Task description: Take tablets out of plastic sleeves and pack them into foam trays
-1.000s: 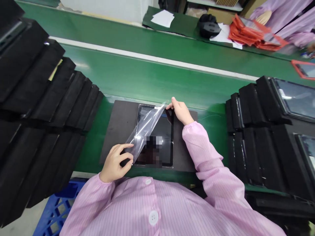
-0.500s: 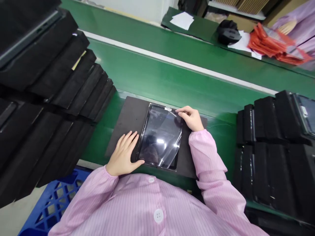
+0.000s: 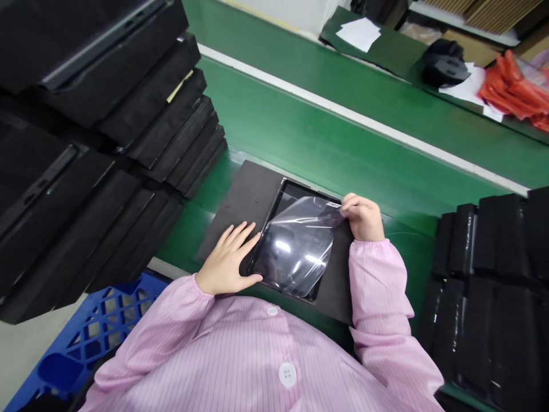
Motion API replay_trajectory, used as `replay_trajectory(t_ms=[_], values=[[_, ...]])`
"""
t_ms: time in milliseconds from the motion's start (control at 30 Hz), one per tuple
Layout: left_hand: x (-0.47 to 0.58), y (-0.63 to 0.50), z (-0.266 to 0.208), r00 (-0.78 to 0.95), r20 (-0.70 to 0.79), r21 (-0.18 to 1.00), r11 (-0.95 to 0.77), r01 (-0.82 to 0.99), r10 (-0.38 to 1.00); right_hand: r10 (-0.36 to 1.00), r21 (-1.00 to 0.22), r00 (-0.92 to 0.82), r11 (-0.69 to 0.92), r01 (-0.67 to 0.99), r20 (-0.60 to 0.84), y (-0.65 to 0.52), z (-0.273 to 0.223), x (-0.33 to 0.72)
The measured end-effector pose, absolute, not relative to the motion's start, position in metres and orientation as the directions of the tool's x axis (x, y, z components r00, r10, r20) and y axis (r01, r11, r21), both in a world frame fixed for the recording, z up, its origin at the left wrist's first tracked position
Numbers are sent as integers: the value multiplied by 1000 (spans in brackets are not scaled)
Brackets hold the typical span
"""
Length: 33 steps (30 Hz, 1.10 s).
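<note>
A tablet (image 3: 291, 192) with a dark screen lies face up on a dark grey foam board (image 3: 235, 197) in front of me. Clear protective film (image 3: 300, 240) covers much of its screen, with the upper end lifted and curled. My right hand (image 3: 363, 216) pinches the film's upper right corner, beside a small white label (image 3: 333, 204). Flat on the board, my left hand (image 3: 231, 260) has its fingers spread; its thumb and fingertips rest at the tablet's left edge.
Tall stacks of black foam trays (image 3: 150, 131) rise at the left, more black trays (image 3: 489, 274) at the right. A blue plastic crate (image 3: 94, 326) stands below left. Across the green bench (image 3: 309, 131) are white paper (image 3: 358, 34), a black object (image 3: 445, 63) and red pouches (image 3: 512, 88).
My right hand has drawn the film's top corner up and to the right, so its upper part has come off the screen. My left hand stays by the tablet. The view has shifted.
</note>
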<state>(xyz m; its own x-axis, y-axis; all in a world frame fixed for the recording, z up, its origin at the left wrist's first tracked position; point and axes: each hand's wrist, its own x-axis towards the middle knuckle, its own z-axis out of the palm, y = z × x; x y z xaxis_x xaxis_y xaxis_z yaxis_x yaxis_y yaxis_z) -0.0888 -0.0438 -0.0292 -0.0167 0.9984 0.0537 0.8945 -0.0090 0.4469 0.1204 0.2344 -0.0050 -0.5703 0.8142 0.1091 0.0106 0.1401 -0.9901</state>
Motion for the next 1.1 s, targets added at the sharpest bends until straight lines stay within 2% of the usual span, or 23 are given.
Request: replay_trajectory(t_ms=[100,267,533,767,833,933,1000,1100], values=[[-90,-44,-29,-17,52,449,-8,893,999,802,-994,-589,64,-85,102,232,1,120],[-91,-44,-29,-14,52,458,-12,889,999,746,-954,-665,-171,-248,39,230,10,123],[-92,-44,-28,-10,61,472,-20,881,998,659,-933,-751,-243,-264,40,232,9,128],[-93,-46,-29,-8,72,481,-28,876,997,523,-921,-850,-303,-247,56,235,6,140],[-95,-47,-29,-9,79,512,-33,858,997,449,-924,-890,-301,-236,81,236,4,142],[-98,-48,-30,-38,76,579,-13,815,996,211,-937,-969,-293,-190,130,237,2,145],[-98,-48,-30,-62,71,589,9,808,996,66,-955,-991,-266,-129,115,237,3,146],[-97,-46,-28,-72,71,571,19,821,995,-49,-976,-997,-214,-44,56,234,7,145]])
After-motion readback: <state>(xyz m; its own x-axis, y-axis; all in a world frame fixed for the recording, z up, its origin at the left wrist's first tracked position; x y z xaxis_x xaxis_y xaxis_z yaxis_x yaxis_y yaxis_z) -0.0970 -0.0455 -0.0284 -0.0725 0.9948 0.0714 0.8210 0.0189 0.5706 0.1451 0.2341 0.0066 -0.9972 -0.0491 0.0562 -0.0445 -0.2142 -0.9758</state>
